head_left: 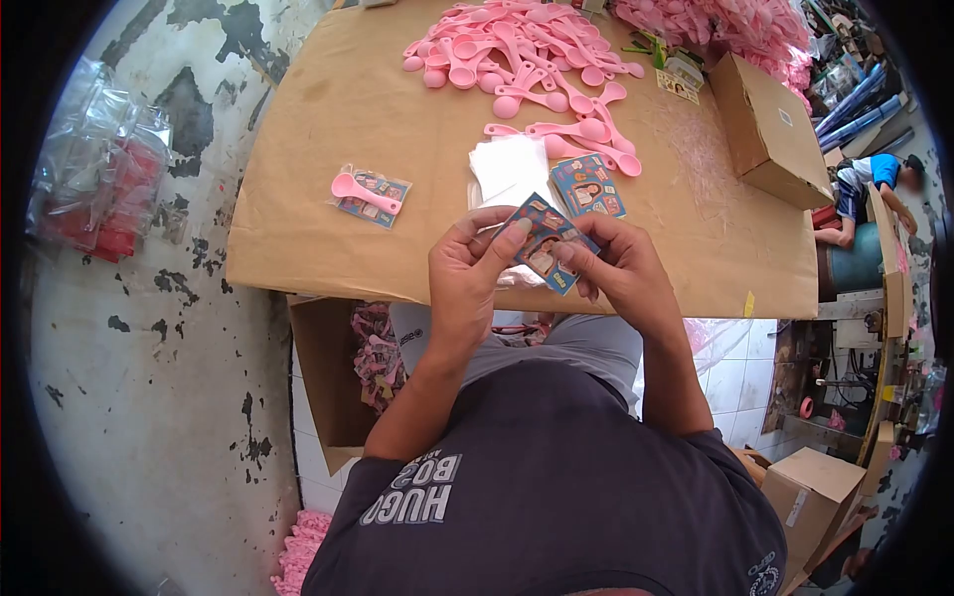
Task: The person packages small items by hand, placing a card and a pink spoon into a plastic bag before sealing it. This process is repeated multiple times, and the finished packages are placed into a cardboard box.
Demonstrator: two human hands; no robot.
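Left hand point(465, 283) and right hand point(618, 270) fingers pinch opposite edges of the printed card packet point(545, 241), held over the surface's point(328, 119) near edge; it looks light, thin, bendy and probably slick, so grip the edges.

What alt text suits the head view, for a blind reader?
The left hand and right hand hold a printed card over a cardboard-covered table. Pink plastic spoons lie heaped at the far side; one bagged spoon lies at the left.

card point(545, 241): edges hidden under left hand point(465, 283), right hand point(618, 270); print too small
spoon pile point(517, 50): cut by top edge
bags point(94, 169): blurred
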